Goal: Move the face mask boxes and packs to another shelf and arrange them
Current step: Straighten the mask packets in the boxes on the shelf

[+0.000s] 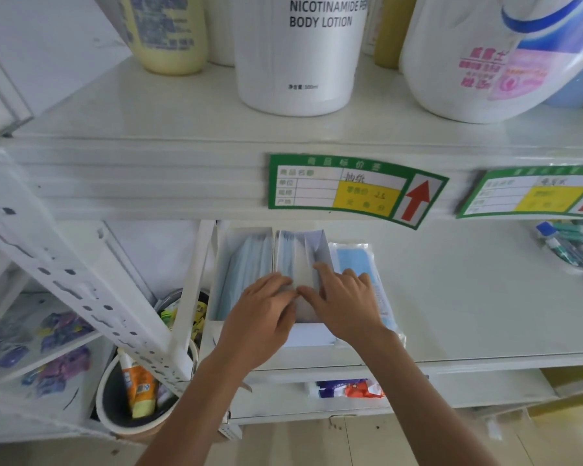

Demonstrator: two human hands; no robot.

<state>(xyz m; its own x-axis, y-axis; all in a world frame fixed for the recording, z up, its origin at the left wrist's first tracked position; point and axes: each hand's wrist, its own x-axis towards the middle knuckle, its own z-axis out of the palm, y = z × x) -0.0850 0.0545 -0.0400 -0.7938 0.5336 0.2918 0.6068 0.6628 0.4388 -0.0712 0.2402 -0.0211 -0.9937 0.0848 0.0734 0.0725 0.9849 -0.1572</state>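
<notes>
Head view: both hands are down on the middle white open-top cardboard box of blue face masks [300, 260], which sits on the white metal lower shelf [468, 297]. Left hand [266, 311] lies flat on the masks at the box's near-left part, fingers straight, nothing gripped. Right hand [345, 297] lies across the box's right wall, fingers spread and loosely bent, index tip touching the left fingertips; can't tell if it actually pinches the wall.

Second white open box of blue masks [246, 264] touches the middle box on its left, hard against the shelf's left end. Clear plastic pack of blue masks [360, 260] lies flat just right of the middle box, partly under the right hand. All three sit side by side, long edges parallel.

Judgement: mask stock looks already on the target shelf and lined up; this reads as final squaring of the middle box and its contents. Left to do: maybe nudge the pack straight. Can't see whether more boxes wait elsewhere.

Upper shelf carries a white body lotion bottle [300, 52], with a green price tag [354, 190] on its edge.
</notes>
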